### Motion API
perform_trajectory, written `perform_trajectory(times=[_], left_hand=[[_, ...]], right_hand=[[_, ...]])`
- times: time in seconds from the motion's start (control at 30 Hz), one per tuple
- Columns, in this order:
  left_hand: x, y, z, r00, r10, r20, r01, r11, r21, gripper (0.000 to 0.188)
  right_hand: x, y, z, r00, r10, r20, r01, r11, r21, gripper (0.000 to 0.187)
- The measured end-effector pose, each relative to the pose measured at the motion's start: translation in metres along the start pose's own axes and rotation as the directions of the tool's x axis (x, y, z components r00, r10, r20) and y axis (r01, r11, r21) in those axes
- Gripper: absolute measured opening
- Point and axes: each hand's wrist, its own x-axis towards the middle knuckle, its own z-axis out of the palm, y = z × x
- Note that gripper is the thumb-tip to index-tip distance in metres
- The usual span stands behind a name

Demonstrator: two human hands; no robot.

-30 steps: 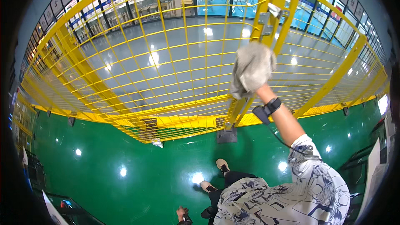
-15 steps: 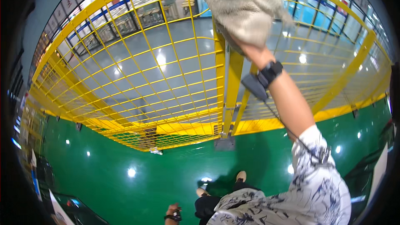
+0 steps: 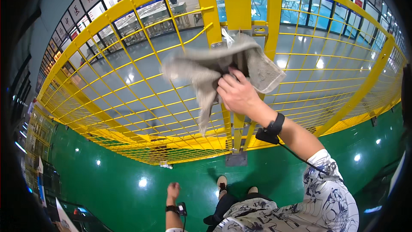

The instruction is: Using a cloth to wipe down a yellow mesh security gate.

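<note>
My right hand (image 3: 236,90) grips a grey cloth (image 3: 264,68) in front of the yellow mesh fence, at a post between two panels. The cloth hangs bunched, its left part smeared by motion. Behind its upper edge are the yellow post (image 3: 238,4) and a metal latch plate (image 3: 259,30), with a white strip tied beside it. Whether the cloth touches the post I cannot tell. Low on the left, away from the fence, my left hand (image 3: 173,190) hangs with its fingers curled and nothing visible in it.
The yellow mesh panels (image 3: 141,73) curve away on both sides. The post stands on a dark base plate (image 3: 236,160) on the green floor (image 3: 124,197). Beyond the fence lie a grey floor (image 3: 296,56) and glass-fronted rooms with desks and stools.
My right hand has come down from the top of the fence, carrying the cloth lower and to the left. My left hand has risen slightly. My feet have shifted.
</note>
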Motion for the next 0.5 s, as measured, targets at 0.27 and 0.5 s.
perform_trajectory(times=[0.27, 0.5], left_hand=[[0.102, 0.283, -0.100, 0.443, 0.452, -0.774, -0.426, 0.866, 0.261, 0.049], [0.131, 0.407, -0.091, -0.038, 0.510, -0.859, -0.692, 0.607, 0.391, 0.077]], right_hand=[[-0.080, 0.007, -0.007, 0.808, 0.174, 0.564, -0.415, 0.847, 0.334, 0.015], [-0.013, 0.031, -0.112, 0.762, 0.632, -0.139, -0.554, 0.748, 0.366, 0.019]])
